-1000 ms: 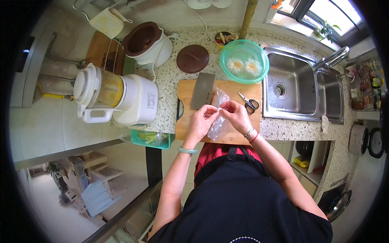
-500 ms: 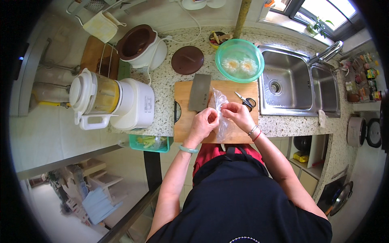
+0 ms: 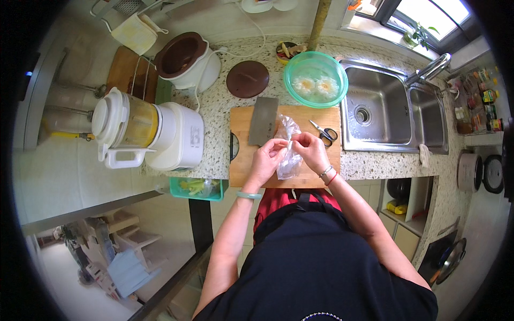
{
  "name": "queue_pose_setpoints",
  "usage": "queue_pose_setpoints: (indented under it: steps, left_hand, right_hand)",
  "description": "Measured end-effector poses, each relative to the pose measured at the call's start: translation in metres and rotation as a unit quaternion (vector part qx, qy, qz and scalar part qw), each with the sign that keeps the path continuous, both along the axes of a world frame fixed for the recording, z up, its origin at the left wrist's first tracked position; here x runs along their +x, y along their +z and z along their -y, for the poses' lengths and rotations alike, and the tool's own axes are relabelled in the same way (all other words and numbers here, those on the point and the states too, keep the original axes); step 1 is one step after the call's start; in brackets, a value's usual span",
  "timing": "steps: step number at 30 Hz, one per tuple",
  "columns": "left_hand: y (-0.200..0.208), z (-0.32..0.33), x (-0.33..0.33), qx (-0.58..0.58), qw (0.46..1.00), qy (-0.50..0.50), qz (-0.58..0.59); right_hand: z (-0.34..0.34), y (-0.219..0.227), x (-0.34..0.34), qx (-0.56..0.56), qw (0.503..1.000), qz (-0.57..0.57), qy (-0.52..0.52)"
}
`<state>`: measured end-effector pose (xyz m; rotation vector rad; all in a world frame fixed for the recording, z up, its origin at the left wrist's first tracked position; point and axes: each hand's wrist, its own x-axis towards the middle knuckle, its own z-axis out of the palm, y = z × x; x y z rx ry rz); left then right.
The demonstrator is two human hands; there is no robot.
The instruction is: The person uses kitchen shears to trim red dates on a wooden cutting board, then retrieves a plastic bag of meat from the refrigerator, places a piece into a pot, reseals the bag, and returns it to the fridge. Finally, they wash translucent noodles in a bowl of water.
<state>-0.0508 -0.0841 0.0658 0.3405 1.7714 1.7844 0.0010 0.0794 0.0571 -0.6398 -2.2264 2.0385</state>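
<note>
A clear plastic bag (image 3: 289, 166) is pinched between both hands above the wooden cutting board (image 3: 243, 174). My left hand (image 3: 266, 160) grips its gathered middle from the left, wrist ringed by a pale green bangle. From the right, my right hand (image 3: 311, 151) pinches the same spot, fingertips nearly touching the left ones. Something pinkish shows through the bag's upper part, too blurred to name. A cleaver (image 3: 264, 122) lies flat on the board just beyond my left hand. Scissors (image 3: 327, 134) with dark handles rest, blades spread, beyond my right hand.
Behind the board stands a green basin (image 3: 316, 99) holding two pale round things. The steel sink (image 3: 375, 107) is to the right. On the left are a white blender (image 3: 179, 136), a white pot with a brown liner (image 3: 179, 56) and its brown lid (image 3: 247, 79). A green bin (image 3: 197, 197) hangs below the counter.
Both hands have shifted slightly, their fingertips drawing closer together on the bag. The bag's lower part now spreads wider below the fingers. Cleaver and scissors stay put.
</note>
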Motion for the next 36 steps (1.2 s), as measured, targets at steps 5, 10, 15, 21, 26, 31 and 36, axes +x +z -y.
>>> queue_pose_setpoints:
  steps: [5,10,15,21,26,31,36]
  left_hand:
    - [-0.007,0.008,0.001,0.084,0.991,0.002,0.100]
    - [-0.008,-0.003,0.012,-0.002,0.999,0.035,0.008]
    - [-0.010,-0.012,0.017,-0.118,0.942,0.072,-0.305]
    - [0.004,-0.008,0.013,-0.174,0.881,0.012,-0.440]
    - [0.005,0.000,0.007,-0.172,0.849,-0.015,-0.500]
    - [0.011,0.003,0.001,-0.155,0.856,-0.019,-0.493]
    - [0.011,-0.005,0.000,-0.150,0.896,0.005,-0.418]
  right_hand:
    - [0.007,-0.007,0.002,-0.090,0.995,0.001,-0.035]
    - [0.017,-0.010,0.003,-0.076,0.995,0.002,-0.061]
    - [0.020,-0.016,0.003,-0.021,0.998,0.014,-0.057]
    - [-0.003,0.019,0.000,0.268,0.938,-0.197,0.102]
    - [-0.017,0.030,-0.006,0.314,0.900,-0.184,0.240]
    - [-0.023,0.024,-0.011,0.255,0.914,-0.157,0.273]
    - [-0.024,0.013,-0.016,0.197,0.932,-0.137,0.272]
